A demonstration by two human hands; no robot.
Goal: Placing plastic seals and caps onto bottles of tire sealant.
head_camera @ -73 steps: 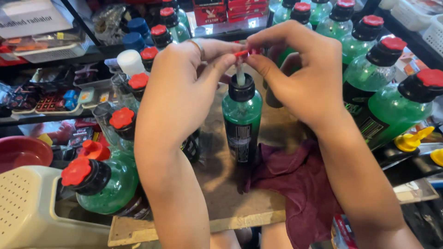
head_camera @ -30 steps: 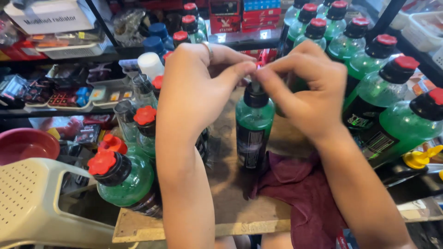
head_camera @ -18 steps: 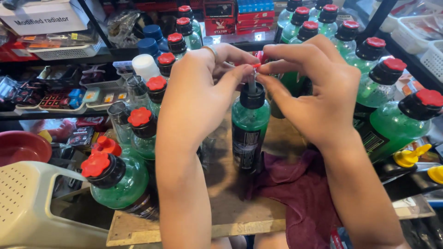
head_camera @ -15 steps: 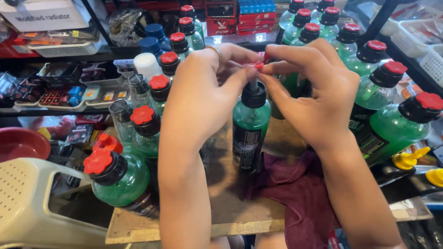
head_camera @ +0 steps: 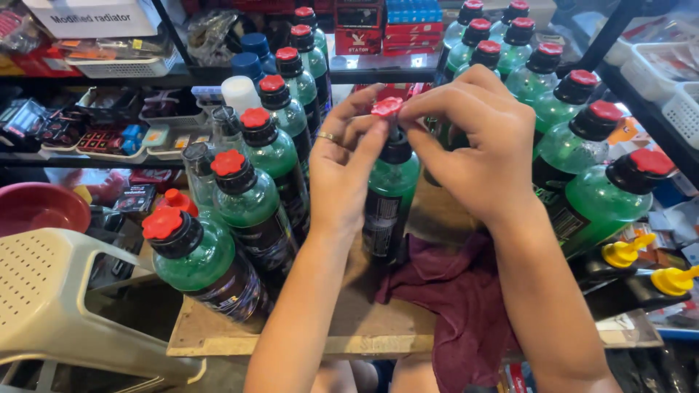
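Pinching red cap [head_camera: 386,107], both hands, green bottle [head_camera: 389,200] below

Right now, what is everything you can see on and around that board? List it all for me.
centre bottle: one, green liquid, black collar, upright on the board between both hands
red cap: one, pinched at the centre bottle's top
left bottles: a row of about six, green with red caps, left of the hands
right bottles: about nine, green with red caps, to the right and behind
cloth: one, maroon, at the bottle's base
wooden board: one, under the bottles
stool: one, cream plastic, lower left
bowl: one, red, far left
yellow nozzles: two, right edge
left hand: fingers on the cap
right hand: fingers on the cap
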